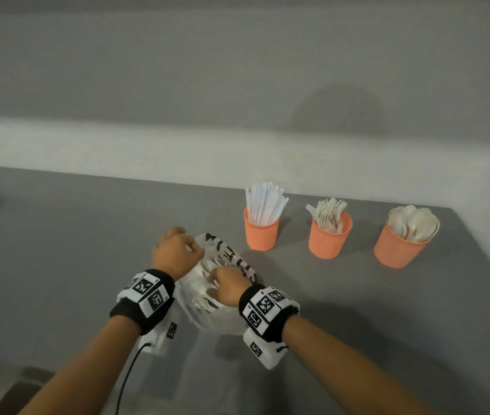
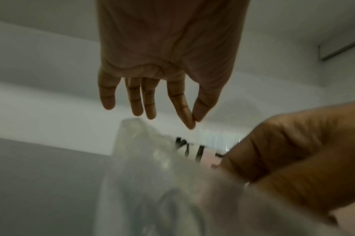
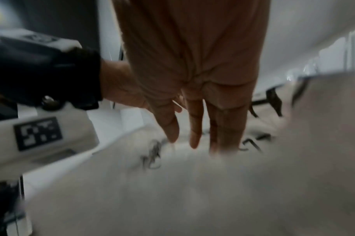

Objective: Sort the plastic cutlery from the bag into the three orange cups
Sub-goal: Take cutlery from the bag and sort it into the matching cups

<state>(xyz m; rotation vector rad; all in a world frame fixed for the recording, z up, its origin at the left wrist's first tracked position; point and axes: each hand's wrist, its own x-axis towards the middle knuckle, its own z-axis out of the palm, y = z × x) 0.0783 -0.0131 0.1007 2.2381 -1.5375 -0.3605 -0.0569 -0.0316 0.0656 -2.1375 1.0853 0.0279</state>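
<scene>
Head view: left hand at the bag top-left edge, thumb n forefinger pinched; right hand w/ straight fingers down in the bag's mouth. Right of bag, on the surface: three orange cups, all filled w/ cutlery.

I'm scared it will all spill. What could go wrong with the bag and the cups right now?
The three orange mesh cups are already crowded with white plastic cutlery, so pushing more in could tip one or knock pieces out.

The thin translucent plastic bag with black lettering is floppy; the right hand is inside it, so cutlery may snag or slide out.

The left hand seems barely to pinch the bag's edge, which could slip.
</scene>
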